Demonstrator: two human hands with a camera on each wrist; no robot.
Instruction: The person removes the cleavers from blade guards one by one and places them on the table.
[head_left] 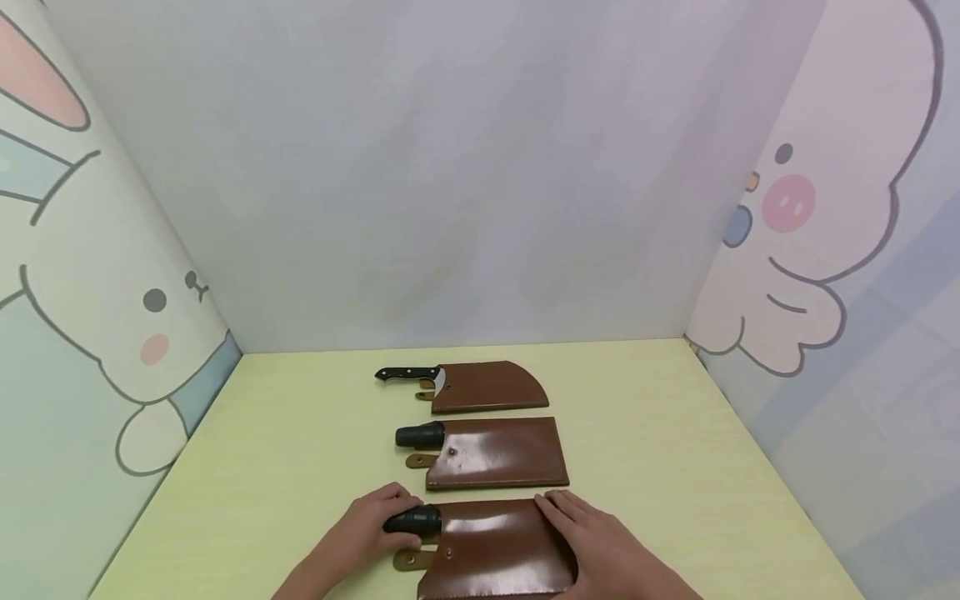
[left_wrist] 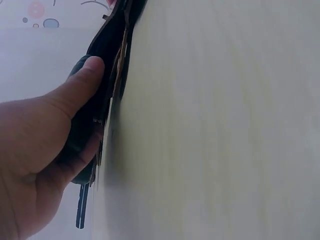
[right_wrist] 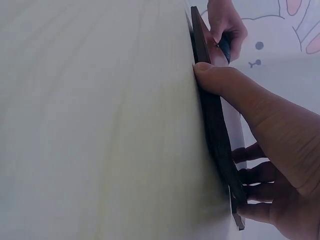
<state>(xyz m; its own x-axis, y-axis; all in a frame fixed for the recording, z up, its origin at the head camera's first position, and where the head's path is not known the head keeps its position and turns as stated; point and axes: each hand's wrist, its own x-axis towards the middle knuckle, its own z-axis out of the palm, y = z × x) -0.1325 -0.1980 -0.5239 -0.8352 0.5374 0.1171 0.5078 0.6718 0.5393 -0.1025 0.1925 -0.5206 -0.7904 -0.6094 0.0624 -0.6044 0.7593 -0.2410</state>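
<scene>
On the table (head_left: 675,467), fingers (head_left: 393,493) grip handle (head_left: 420,520) and sheath (head_left: 495,546).

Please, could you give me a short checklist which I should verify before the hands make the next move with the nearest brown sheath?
1. Left hand on the black handle: ok, thumb and fingers hold it.
2. Right hand on the nearest sheath: ok, it grips the end away from the handle.
3. Strap of this sheath fastened: not ok, it sticks out loose below the handle.
4. Middle sheath apart from it: ok, a narrow strip of table shows between.
5. Far knife fully covered: not ok, bare metal shows beside its handle.
6. Which way the nearest blade's edge faces: cannot tell, the sheath hides it.
</scene>
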